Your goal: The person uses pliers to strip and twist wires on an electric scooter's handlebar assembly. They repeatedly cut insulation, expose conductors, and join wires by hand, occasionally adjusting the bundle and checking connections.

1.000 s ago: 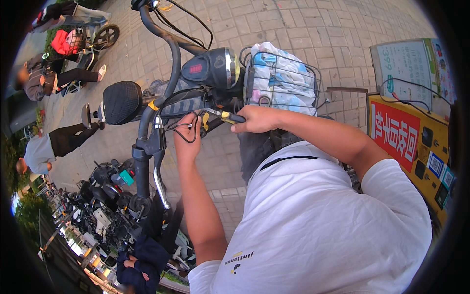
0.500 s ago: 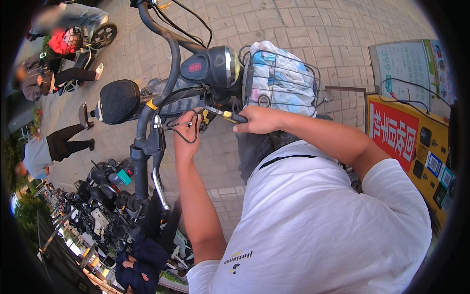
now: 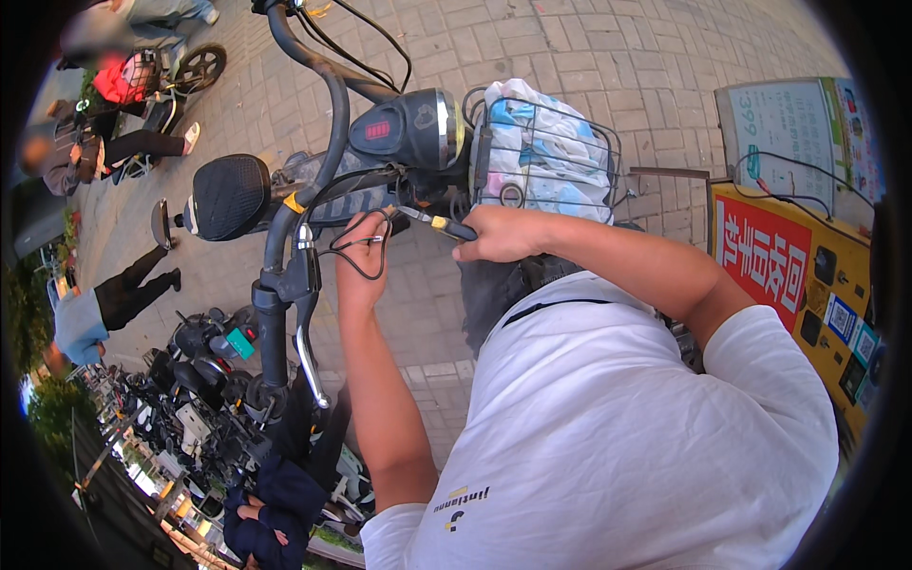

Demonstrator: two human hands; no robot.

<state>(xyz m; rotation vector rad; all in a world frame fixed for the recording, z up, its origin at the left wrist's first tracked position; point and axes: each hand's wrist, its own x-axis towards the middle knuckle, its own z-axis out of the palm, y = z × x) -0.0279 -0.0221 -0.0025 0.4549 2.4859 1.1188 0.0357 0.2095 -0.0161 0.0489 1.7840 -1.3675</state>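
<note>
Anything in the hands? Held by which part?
Right hand: pliers, by the handles. Left hand: thin black cable, exact grip point unclear.

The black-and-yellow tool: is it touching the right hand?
Touching: the head view shows the right hand gripping the black-and-yellow tool by its handle.

Large white characters (image 3: 763,261) stood on the red panel (image 3: 727,247) of a yellow box (image 3: 825,359); blue-green numerals (image 3: 749,103) and script on a pale board (image 3: 798,133); square codes on blue labels (image 3: 841,318); dark lettering (image 3: 465,497) on a white shirt (image 3: 627,437).
</note>
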